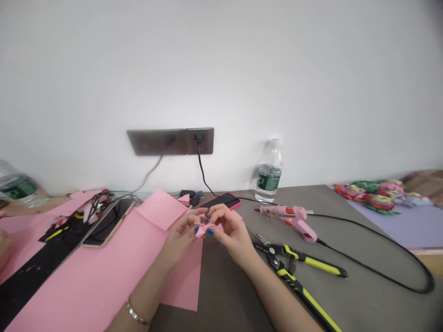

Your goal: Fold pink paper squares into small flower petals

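Note:
Near the middle of the head view, a small folded pink paper piece [203,229] is pinched between both hands. My left hand [185,230] grips its left side with thumb and fingertips. On its right side, the thumb and fingers of my right hand [228,229] are closed on the same piece. Both hands are above the grey table, beside a large pink sheet [104,272]. A square pink sheet [162,210] lies just behind my left hand. Behind the hands is a phone in a pink case [224,200].
A pink glue gun [294,221] with a looping black cable and yellow-black pliers [304,295] lie at right. A water bottle [269,173] stands by the wall. Another phone [109,223] is at left. Colourful paper flowers [379,196] lie far right. Part of a person's hand [5,246] shows far left.

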Demonstrator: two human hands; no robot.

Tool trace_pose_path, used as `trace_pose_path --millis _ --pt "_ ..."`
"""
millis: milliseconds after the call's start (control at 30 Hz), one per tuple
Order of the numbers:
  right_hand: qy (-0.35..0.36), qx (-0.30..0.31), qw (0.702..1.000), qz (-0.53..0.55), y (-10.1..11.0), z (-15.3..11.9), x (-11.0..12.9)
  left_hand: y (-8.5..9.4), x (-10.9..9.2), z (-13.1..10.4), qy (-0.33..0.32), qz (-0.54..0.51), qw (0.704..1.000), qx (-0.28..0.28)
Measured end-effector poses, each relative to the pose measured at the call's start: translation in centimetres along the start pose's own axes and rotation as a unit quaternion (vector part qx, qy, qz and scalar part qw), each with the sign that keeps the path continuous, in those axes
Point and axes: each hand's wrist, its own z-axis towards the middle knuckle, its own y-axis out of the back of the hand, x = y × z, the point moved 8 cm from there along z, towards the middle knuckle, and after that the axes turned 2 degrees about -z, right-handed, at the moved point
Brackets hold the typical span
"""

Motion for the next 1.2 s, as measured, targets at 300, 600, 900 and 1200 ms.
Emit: trace_pose_path --millis 300,600,900,1200 --pt "-0.012 0.004 1.000 0.018 0.4 0.0 0.2 -0.7 -3.5 -0.6 -0.168 0.197 0.965 0.045" --pt "-0.018 -0.050 0.997 -0.054 1.3 -0.1 0.1 -1.2 -3.8 -1.3 -0.210 0.355 0.910 0.030" --pt "-0.106 0.009 0.994 0.020 0.6 -0.2 -1.3 -0.4 -3.6 -0.9 -0.163 0.288 0.943 -0.024" --pt "-0.106 0.003 0.994 0.018 0.4 -0.2 -1.5 -0.1 -3.0 -0.6 -0.135 0.234 0.962 -0.038"
